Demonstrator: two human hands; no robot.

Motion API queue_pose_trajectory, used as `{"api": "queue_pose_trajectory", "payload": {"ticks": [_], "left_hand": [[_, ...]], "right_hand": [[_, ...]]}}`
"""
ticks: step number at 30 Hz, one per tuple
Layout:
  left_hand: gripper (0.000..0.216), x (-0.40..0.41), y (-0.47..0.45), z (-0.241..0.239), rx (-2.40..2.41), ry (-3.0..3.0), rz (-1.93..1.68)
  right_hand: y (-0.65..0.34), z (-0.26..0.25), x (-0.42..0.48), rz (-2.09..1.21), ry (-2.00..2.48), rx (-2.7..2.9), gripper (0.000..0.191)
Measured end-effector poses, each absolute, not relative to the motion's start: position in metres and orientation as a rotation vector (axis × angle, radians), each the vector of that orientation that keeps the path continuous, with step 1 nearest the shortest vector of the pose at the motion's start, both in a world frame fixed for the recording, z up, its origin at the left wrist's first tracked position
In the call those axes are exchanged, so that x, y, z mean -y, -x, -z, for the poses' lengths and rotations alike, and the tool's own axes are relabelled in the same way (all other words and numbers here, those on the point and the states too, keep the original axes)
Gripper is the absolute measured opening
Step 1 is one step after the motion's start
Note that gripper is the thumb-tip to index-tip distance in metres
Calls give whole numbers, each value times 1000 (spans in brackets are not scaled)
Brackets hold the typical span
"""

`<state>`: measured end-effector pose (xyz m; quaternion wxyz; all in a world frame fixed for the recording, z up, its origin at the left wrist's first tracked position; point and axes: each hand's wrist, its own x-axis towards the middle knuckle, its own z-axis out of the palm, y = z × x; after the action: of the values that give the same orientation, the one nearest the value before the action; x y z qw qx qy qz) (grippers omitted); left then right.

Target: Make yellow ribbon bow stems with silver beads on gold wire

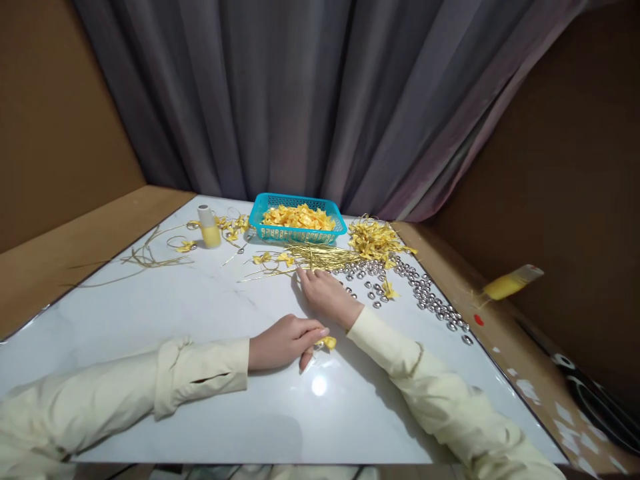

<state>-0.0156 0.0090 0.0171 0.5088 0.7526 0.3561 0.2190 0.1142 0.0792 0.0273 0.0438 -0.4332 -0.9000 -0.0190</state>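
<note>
Near the middle of the white tabletop (200,313), my left hand (287,341) is closed, with a small shiny yellow ribbon bow (327,343) pinched at its fingertips. Part of the bow is hidden by the fingers. Farther forward, my right hand (327,293) reaches to the near edge of a bundle of thin gold wire ties (325,255). Its fingers are bent down and close together over the strands, and the tips appear to pinch one. A few loose yellow bows (285,259) lie just left of those fingertips.
A turquoise basket (257,213) of yellow bows stands at the back. Right of it are a heap of bows with ties (375,239) and many silver rings (430,297). A yellow bottle (210,230) stands left; another yellow bottle (510,283) and black scissors (600,407) are beyond the right edge.
</note>
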Motion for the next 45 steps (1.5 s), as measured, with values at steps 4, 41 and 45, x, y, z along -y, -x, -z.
{"api": "queue_pose_trajectory", "payload": {"ticks": [4,41,45], "left_hand": [[33,-9,14,-15,-885,-1690,-570],[20,-36,26,-15,-506,-715,-739],[18,-39,27,-8,-492,-680,-737]], "right_hand": [[-115,-41,-86,24,1250,2820,26],[-187,-59,-40,-2069,864,1565,14],[-189,-58,-41,-2073,860,1526,12]]}}
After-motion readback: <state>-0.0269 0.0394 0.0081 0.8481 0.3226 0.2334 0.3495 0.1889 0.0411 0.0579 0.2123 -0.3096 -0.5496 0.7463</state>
